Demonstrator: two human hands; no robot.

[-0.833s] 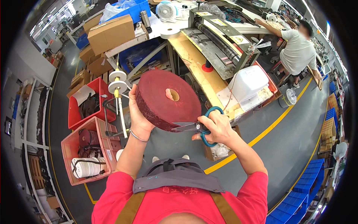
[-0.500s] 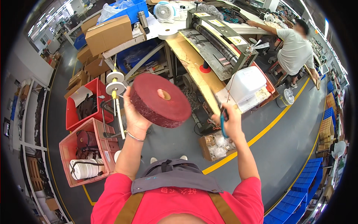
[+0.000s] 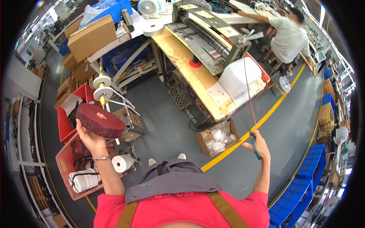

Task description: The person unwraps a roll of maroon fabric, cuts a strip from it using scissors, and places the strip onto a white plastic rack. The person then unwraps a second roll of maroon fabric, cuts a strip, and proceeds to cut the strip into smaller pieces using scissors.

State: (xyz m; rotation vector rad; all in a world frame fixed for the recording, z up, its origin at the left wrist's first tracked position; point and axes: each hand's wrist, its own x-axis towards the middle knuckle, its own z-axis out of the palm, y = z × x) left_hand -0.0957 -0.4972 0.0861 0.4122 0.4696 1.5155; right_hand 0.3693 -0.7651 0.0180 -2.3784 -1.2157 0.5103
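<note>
My left hand (image 3: pixel 90 140) is closed on a thick dark red roll of strip material (image 3: pixel 97 122), with fingertips showing through its centre hole. The roll is tilted above the red and pink crates. Beside it stands a yellow-and-white spindle (image 3: pixel 102 99) with white discs (image 3: pixel 102 81). Out to the right, my right hand (image 3: pixel 261 145) is wrapped round teal-handled scissors (image 3: pixel 255 149), whose blades are mostly hidden. A thin reddish cord (image 3: pixel 250 102) stretches from the end of the roller machine (image 3: pixel 205 32) down to this hand.
A pink crate (image 3: pixel 62 167) with white rolls stands at lower left, a red crate (image 3: pixel 64 123) behind it. A carton of crumpled plastic (image 3: pixel 203 146) sits below the wooden table (image 3: pixel 178 53). Beyond the white container (image 3: pixel 239 78), another person (image 3: pixel 289 40) works. Blue bins (image 3: pixel 300 190) line the right.
My left hand has carried the dark red roll left and lower, toward the crates. My right hand has moved right and down with the scissors, and the cord is now drawn taut.
</note>
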